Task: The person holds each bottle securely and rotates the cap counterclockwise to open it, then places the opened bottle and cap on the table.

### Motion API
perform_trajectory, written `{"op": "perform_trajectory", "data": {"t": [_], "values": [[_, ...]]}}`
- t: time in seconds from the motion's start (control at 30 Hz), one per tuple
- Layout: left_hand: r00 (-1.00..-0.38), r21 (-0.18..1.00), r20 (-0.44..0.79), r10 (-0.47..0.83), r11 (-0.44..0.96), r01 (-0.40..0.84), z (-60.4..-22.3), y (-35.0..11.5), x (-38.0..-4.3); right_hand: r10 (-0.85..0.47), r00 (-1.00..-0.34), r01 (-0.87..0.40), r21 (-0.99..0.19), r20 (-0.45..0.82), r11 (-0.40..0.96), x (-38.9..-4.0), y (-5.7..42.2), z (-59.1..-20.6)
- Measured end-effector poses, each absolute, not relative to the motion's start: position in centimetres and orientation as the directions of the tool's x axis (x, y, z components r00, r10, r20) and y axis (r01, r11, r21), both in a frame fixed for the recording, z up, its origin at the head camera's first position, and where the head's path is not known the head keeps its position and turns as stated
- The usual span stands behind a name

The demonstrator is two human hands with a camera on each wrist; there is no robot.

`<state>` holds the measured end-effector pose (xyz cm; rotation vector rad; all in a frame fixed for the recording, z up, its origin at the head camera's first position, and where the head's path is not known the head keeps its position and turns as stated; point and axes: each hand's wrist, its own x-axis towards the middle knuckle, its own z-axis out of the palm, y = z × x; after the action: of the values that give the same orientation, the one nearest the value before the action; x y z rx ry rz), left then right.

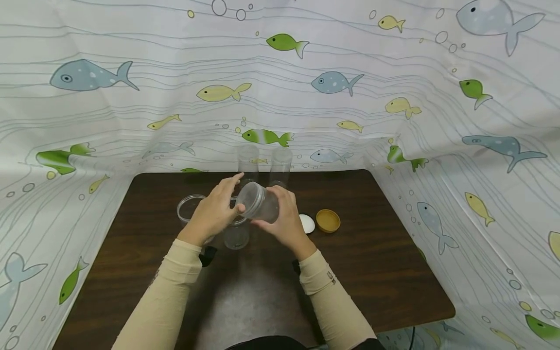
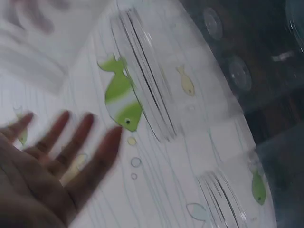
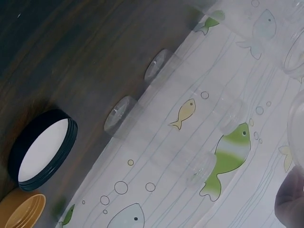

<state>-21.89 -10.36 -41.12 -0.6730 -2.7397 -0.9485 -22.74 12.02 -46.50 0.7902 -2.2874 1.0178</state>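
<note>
In the head view, my right hand (image 1: 286,218) grips a clear plastic jar (image 1: 268,206) by its body, tilted with its round threaded end towards the left. My left hand (image 1: 214,211) is beside that end, its thumb close to the rim. The left wrist view shows the left hand (image 2: 52,175) with fingers extended and spread, slightly blurred, below the held jar (image 2: 28,57). Only a few fingers of the right hand (image 3: 290,199) show at the edge of the right wrist view, near the rounded jar (image 3: 298,128).
Below the hands stands a clear jar (image 1: 236,237); another clear jar (image 1: 188,208) is partly behind the left hand. Two tall clear jars (image 1: 281,165) stand at the table's back edge. A black lid with white lining (image 3: 45,147) and a gold lid (image 1: 328,221) lie right.
</note>
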Motion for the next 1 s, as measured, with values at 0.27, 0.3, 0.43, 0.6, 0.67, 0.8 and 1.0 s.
{"op": "perform_trajectory", "data": {"t": [0.27,0.3,0.43,0.6,0.67,0.8,1.0], "values": [[-0.798,0.698,0.287,0.529,0.455,0.553,-41.33,-10.91,-22.53,-0.310,-0.751,-0.651,-0.571,0.583,0.500,-22.77,12.41,-46.43],[-0.797,0.707,0.281,0.534,0.447,0.549,-41.38,-10.89,-22.50,-0.314,-0.754,-0.648,-0.577,0.577,0.498,-22.78,12.42,-46.48],[-0.796,0.708,0.292,0.530,0.440,0.552,-41.49,-10.76,-22.46,-0.323,-0.760,-0.643,-0.585,0.564,0.494,-22.83,12.43,-46.73],[-0.816,0.700,0.285,0.503,0.473,0.536,-41.51,-10.80,-22.48,-0.337,-0.750,-0.654,-0.562,0.569,0.506,-22.86,12.38,-46.77],[-0.826,0.701,0.269,0.495,0.488,0.521,-41.54,-10.81,-22.51,-0.346,-0.743,-0.661,-0.546,0.574,0.514,-22.85,12.34,-46.77],[-0.846,0.690,0.253,0.469,0.526,0.498,-41.75,-10.67,-22.56,-0.355,-0.717,-0.682,-0.497,0.601,0.536,-22.88,12.16,-46.91],[-0.869,0.649,0.284,0.406,0.586,0.486,-41.78,-10.32,-22.33,-0.347,-0.663,-0.705,-0.398,0.663,0.587,-22.98,11.76,-47.06]]}}
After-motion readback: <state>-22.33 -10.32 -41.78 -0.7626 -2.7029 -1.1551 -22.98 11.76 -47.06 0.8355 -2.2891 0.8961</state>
